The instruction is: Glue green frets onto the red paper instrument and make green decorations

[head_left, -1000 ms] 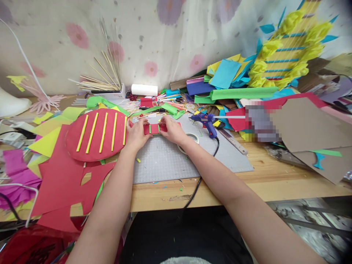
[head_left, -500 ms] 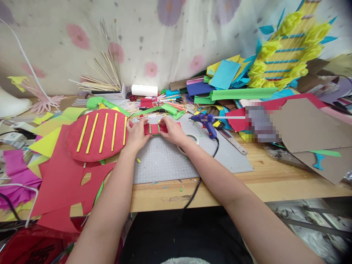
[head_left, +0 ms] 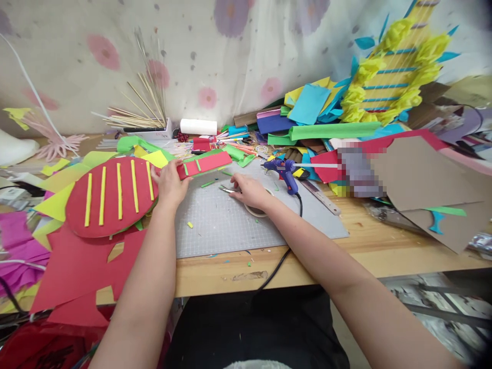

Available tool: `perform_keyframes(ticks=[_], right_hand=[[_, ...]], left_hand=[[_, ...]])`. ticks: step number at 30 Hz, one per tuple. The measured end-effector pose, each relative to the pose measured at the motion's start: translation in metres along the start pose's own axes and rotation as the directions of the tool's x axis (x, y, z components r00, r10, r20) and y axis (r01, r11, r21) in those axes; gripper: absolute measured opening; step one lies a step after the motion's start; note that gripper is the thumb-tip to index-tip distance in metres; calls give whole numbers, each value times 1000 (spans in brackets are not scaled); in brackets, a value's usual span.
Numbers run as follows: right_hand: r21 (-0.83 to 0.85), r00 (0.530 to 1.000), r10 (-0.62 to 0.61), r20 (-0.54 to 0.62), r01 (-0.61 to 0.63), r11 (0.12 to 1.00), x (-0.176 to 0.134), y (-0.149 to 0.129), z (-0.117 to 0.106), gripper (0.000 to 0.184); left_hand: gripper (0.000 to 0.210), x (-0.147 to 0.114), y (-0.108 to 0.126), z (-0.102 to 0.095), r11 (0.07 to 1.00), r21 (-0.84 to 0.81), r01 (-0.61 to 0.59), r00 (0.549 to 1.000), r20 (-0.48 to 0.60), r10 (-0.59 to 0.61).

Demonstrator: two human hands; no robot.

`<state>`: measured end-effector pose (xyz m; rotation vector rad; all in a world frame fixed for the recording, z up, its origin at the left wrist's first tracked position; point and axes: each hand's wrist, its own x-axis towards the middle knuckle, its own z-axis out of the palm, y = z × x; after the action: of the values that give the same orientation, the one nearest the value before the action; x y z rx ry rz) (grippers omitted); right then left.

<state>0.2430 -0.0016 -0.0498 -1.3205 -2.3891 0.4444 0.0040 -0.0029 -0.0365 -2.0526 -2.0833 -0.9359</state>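
My left hand [head_left: 172, 180] is closed around a long red strip [head_left: 209, 164] near its left end. Two short green bars cross the strip close to my fingers. Against that hand lies a red oval [head_left: 109, 197] with several yellow bars; my fingers hide where oval and strip meet, so I cannot tell if they are joined. My right hand [head_left: 249, 192] is low over the grey cutting mat [head_left: 215, 230], its fingers closed on small scissors [head_left: 227, 189] with the metal blades pointing left. A roll of tape [head_left: 258, 210] sits partly under my right wrist. Small green pieces [head_left: 208, 184] lie between the hands.
A blue glue gun [head_left: 282, 169] stands right of the mat, its black cord [head_left: 277, 269] running over the table's front edge. Beside it lies a metal ruler [head_left: 321, 197]. Red sheets [head_left: 73, 261] cover the left; brown cardboard [head_left: 418, 174] leans at right.
My right hand has let go of the red strip and now holds scissors. The strip's right end is raised and tilted; the oval has shifted left and toward me.
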Motion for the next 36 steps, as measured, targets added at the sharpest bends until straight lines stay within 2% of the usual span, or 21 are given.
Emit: perform_keyframes(ticks=[5, 9, 11, 13, 15, 17, 20, 25, 29, 31, 34, 36], right_hand=[[-135, 990, 143, -8, -142, 981, -2, 14, -8, 28], [-229, 953, 303, -2, -295, 927, 2, 25, -21, 30], [-243, 939, 342, -34, -340, 909, 4, 27, -26, 27], [-206, 943, 319, -98, -333, 920, 8, 24, -28, 24], [-151, 960, 250, -129, -268, 951, 12, 18, -24, 25], [-114, 977, 188, -98, -199, 973, 16, 10, -17, 25], [-82, 984, 171, -44, -175, 981, 23, -1, -5, 27], [-115, 985, 159, -73, -166, 979, 40, -9, 6, 27], [-278, 980, 194, -50, -200, 940, 54, -6, 4, 21], [-308, 971, 240, -10, -231, 923, 56, -4, -1, 22], [-305, 929, 364, 65, -329, 894, 51, -1, -18, 22], [-280, 899, 432, 64, -400, 873, 42, 3, -34, 19]], left_hand=[[47, 0, 0, -1, 999, -4, 34, 998, -62, -34], [47, -2, 4, -1, 1000, -27, -2, 1000, -25, 1], [49, -3, 6, -1, 999, -36, -25, 1000, 2, 25], [49, -3, 8, -1, 999, -28, -34, 999, 12, 34], [48, -3, 10, -1, 1000, -8, -25, 1000, 1, 25], [48, -4, 10, -2, 1000, 10, -2, 1000, -14, 2], [48, -4, 8, -2, 999, 17, 42, 999, -22, -42], [49, -2, 2, -2, 994, 17, 112, 994, -20, -111], [50, -2, 1, -3, 993, 29, 111, 994, -19, -110], [50, -2, 3, -3, 996, 28, 84, 996, 6, -84], [50, -4, 9, -4, 999, 25, 39, 997, 71, -41], [51, -5, 13, -6, 1000, 29, 12, 993, 118, -15]])
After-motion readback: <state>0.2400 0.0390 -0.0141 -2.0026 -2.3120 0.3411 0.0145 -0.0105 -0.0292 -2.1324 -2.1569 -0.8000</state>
